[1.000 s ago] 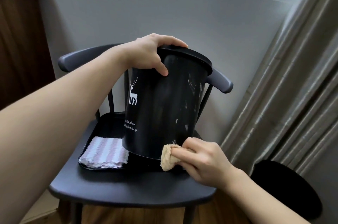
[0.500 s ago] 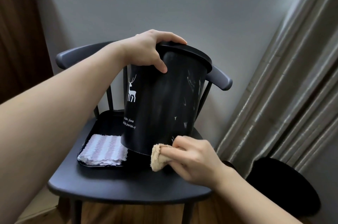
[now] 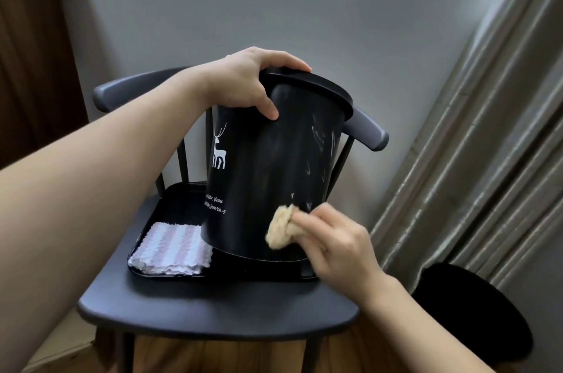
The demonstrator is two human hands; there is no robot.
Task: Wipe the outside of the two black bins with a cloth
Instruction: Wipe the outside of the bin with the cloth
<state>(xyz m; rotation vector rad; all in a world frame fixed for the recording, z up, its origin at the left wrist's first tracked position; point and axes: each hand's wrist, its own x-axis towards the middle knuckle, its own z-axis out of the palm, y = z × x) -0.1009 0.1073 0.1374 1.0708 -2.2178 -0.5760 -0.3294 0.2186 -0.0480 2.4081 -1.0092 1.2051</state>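
Observation:
A black bin (image 3: pixel 268 165) with a white deer print and white smears on its side stands tilted on a black tray (image 3: pixel 170 202) on a dark chair. My left hand (image 3: pixel 246 86) grips the bin's rim, thumb down on the side wall. My right hand (image 3: pixel 332 238) holds a tan cloth (image 3: pixel 278 227) and presses it against the bin's lower right side. A second black bin (image 3: pixel 475 314) stands on the floor at the lower right, partly cut off by my right forearm.
A folded pink and white striped cloth (image 3: pixel 170 249) lies in the tray's front left corner. The chair (image 3: pixel 213 308) backs onto a grey wall. Beige curtains (image 3: pixel 493 159) hang at the right. A wooden door (image 3: pixel 33 67) is at the left.
My right hand has moved the tan cloth up the bin's lower side from near its bottom edge. My left hand keeps its grip on the rim.

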